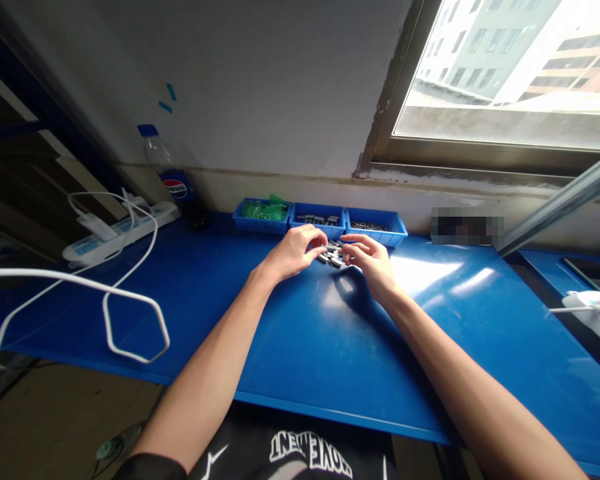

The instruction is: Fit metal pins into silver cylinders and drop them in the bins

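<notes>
Over a small pile of grey metal pieces (336,261) on the blue table, my two hands face each other. My left hand (296,252) is closed in a pinch, thumb and fingertips close together at the pile's left edge. Whatever sits between those fingertips is too small to make out. From the other side comes my right hand (373,261), its thumb and fingers bent together at the pile's right edge. What it pinches, if anything, is hidden. Just behind the hands stands a blue bin (317,230) with similar grey pieces inside.
Beside the middle bin are a left bin (260,225) with green plastic bags and a right bin (377,235) with thin metal pins. A cola bottle (176,187), power strip (95,247) and white cable (130,288) occupy the left. A metal post (560,203) rises at right.
</notes>
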A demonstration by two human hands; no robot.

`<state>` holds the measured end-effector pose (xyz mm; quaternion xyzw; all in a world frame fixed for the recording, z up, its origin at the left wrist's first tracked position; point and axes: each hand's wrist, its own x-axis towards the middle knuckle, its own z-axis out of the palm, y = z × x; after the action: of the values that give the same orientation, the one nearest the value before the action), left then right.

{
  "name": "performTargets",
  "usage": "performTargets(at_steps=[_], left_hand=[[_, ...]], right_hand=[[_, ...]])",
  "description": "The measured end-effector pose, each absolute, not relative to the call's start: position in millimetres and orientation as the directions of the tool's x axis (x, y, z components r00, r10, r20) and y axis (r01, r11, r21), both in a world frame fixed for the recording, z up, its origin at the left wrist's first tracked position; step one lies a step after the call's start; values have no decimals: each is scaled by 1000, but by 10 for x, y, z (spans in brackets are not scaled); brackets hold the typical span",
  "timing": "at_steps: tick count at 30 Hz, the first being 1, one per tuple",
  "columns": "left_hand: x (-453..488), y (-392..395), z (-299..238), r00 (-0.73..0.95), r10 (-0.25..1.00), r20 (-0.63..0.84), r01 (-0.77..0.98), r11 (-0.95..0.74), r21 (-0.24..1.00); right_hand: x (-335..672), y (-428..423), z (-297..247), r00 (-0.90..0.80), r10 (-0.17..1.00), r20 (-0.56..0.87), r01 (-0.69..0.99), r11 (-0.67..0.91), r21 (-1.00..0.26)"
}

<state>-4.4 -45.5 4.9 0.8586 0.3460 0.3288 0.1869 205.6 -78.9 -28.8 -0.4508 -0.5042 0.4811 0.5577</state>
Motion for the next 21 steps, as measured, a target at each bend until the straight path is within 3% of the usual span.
performTargets(at_steps=[6,15,21], left_hand=[[-27,-486,103,525,659,539,447,-752,485],[-30,-483,78,546,649,530,450,-760,468],[-25,-476,64,554,651,519,448,-759,473]], right_hand=[[2060,-784,-292,-6,996,87,-156,85,-984],[2038,-831,-219,-114,992,56,-253,25,-967],[2005,-828,-239,-115,989,88,-203,64,-977]])
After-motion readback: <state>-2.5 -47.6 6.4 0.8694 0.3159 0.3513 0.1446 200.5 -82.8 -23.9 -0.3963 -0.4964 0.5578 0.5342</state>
